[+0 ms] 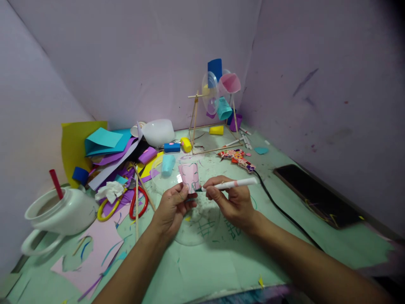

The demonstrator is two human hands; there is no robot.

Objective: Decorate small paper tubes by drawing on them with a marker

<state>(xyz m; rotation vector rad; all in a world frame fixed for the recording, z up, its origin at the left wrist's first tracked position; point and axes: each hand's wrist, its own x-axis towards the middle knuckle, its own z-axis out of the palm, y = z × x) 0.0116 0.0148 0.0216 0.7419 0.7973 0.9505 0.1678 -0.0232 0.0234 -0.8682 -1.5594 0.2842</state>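
The left hand [176, 200] has thumb and fingers closed on the lower edge of a small pink paper piece [190, 173], held above the desk [209, 270] and marked with a scalloped green outline. The right hand [232, 202] is clamped around a white felt-tip marker [238, 183], its dark tip at the paper's lower right edge. The paper should be feather-light, bendy and easily creased, best pinched gently by an unmarked margin; the marker looks light, stiff and smooth, suiting a grip near its tip.

No legible text or labels.
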